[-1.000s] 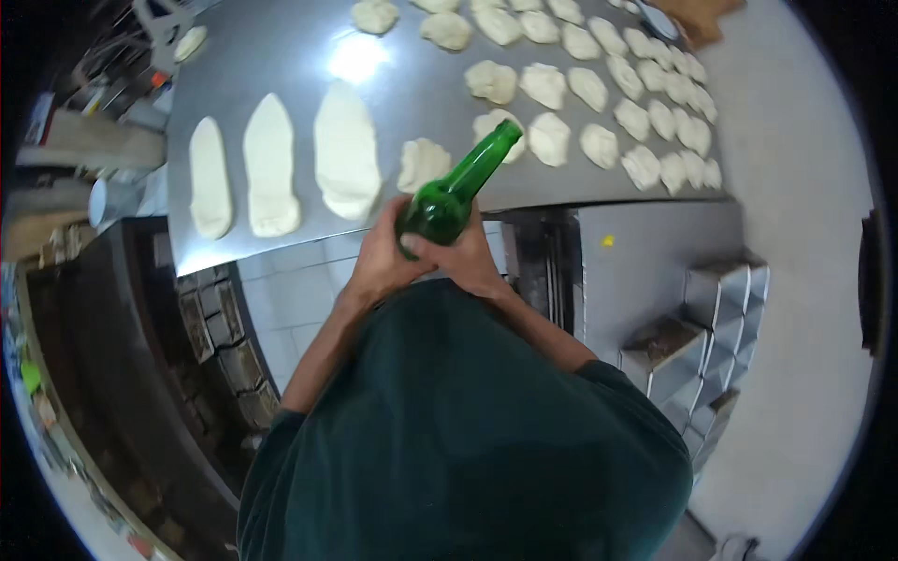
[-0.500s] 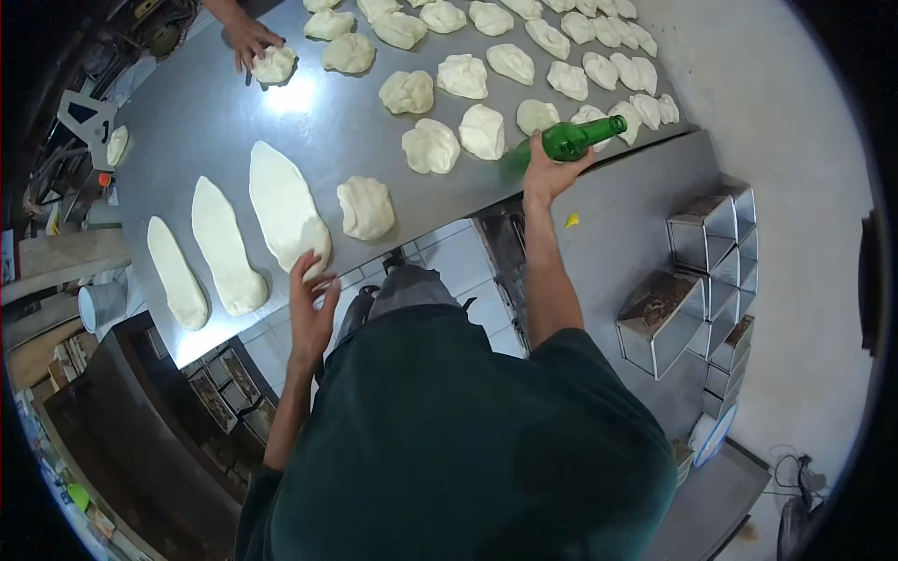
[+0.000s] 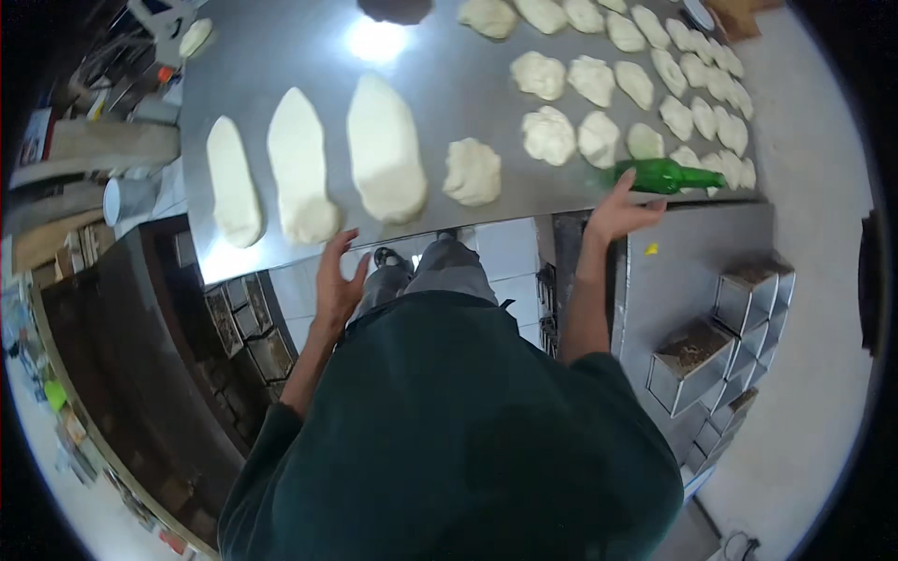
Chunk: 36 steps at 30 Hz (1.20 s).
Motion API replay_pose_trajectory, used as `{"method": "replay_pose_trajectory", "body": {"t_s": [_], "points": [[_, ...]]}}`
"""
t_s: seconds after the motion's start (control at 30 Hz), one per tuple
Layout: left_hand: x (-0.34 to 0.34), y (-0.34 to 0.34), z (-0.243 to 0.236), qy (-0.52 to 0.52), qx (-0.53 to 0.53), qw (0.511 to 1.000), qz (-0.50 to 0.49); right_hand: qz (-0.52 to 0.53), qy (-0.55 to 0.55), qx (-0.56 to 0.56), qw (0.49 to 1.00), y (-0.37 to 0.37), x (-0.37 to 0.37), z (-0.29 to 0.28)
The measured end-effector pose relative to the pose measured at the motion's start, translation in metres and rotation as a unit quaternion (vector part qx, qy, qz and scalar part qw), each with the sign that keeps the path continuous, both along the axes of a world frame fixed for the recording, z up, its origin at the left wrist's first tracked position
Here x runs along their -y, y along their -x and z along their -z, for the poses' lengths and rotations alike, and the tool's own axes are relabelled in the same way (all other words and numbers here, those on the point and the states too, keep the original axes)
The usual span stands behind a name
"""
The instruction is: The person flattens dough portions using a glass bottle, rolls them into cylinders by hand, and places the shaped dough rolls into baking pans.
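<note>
My right hand (image 3: 621, 213) is at the table's front edge beside a green glass bottle (image 3: 662, 175), which lies on its side among dough pieces. Its fingers are spread, with the fingertips at or touching the bottle's base end. My left hand (image 3: 338, 283) hangs just off the front edge, fingers apart and nothing in it. Above it lies a long flattened dough strip (image 3: 301, 168), between a narrower strip (image 3: 234, 182) and a wider strip (image 3: 385, 150). To their right is a lumpy dough piece (image 3: 472, 173).
Several more dough pieces (image 3: 549, 136) spread over the right half of the metal table (image 3: 449, 103). Metal loaf tins (image 3: 690, 367) stand on a grey surface at right. A dark rounded shape (image 3: 395, 7) shows at the top edge. A white bucket (image 3: 131, 200) is at left.
The view has shifted, so the table sits differently. My right hand has let go of the bottle, which now lies on the table. My left hand has drawn off the wide strip. The other person's hand is out of view.
</note>
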<state>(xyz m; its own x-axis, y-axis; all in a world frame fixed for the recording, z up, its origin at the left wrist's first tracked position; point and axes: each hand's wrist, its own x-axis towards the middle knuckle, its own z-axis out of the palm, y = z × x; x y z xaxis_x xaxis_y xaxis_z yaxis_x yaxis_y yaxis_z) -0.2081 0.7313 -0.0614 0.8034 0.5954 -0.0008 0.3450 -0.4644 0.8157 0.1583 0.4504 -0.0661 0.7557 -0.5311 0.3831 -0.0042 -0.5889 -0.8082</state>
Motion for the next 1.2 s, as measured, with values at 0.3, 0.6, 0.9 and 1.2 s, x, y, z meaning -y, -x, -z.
{"method": "replay_pose_trajectory", "body": {"t_s": [0.3, 0.6, 0.9, 1.2], "points": [[-0.016, -0.058, 0.067, -0.174, 0.081, 0.965, 0.182, -0.661, 0.134, -0.058, 0.736, 0.181, -0.138, 0.07], [-0.002, -0.114, 0.055, -0.074, 0.104, 0.985, -0.116, -0.557, -0.008, -0.034, 0.829, 0.175, -0.19, 0.056], [-0.037, -0.129, 0.058, -0.088, 0.061, 0.985, -0.133, -0.532, 0.049, -0.069, 0.843, 0.151, -0.213, 0.062], [-0.024, -0.121, 0.062, -0.148, 0.033, 0.985, -0.084, -0.568, 0.126, -0.049, 0.812, 0.161, -0.213, 0.057]]}}
